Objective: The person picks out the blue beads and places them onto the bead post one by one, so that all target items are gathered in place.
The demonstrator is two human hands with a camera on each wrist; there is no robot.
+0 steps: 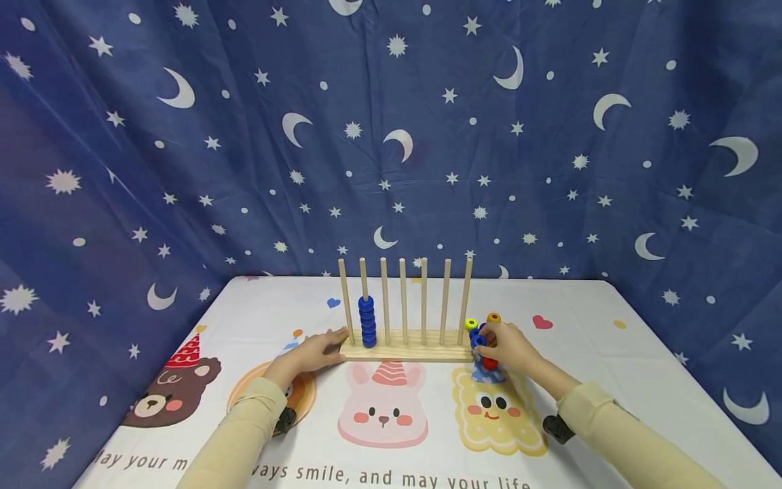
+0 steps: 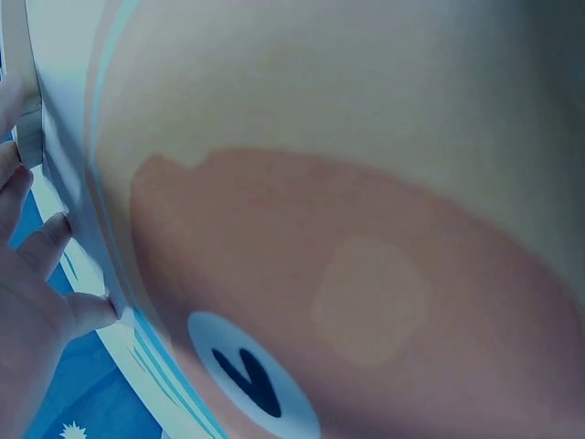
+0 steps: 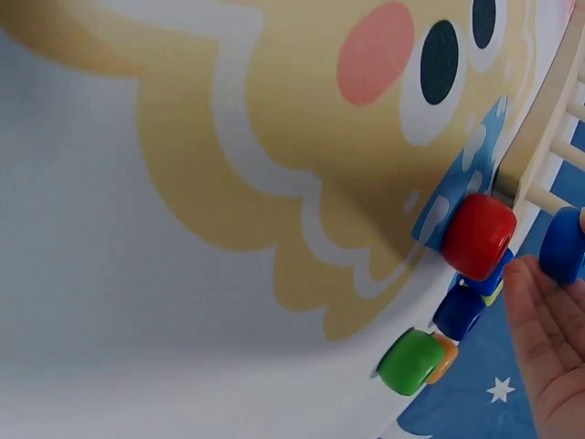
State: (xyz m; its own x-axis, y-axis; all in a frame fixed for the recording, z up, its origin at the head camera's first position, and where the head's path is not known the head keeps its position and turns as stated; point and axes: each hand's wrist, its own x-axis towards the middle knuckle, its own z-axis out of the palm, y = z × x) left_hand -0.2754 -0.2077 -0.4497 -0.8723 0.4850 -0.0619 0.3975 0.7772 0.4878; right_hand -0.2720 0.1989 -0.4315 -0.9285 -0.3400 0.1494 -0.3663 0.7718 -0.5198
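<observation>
A wooden rack (image 1: 406, 352) with several upright pegs stands on the table, and a stack of blue beads (image 1: 368, 322) sits on its second peg from the left. My left hand (image 1: 318, 350) rests against the rack's left end, its fingers spread in the left wrist view. Beyond the rack's right end, my right hand (image 1: 508, 348) pinches a blue bead (image 3: 562, 245) at the fingertips. Loose beads lie around that hand: a red bead (image 3: 479, 236), a green bead (image 3: 411, 362), a yellow bead (image 1: 471, 324), an orange bead (image 1: 493, 317) and other blue ones.
The white tablecloth (image 1: 324, 407) carries printed cartoon animals and lettering. Behind the table hangs a dark blue curtain (image 1: 342, 156) with moons and stars. A small dark object (image 1: 557, 429) sits by the right sleeve, and another (image 1: 285, 420) by the left.
</observation>
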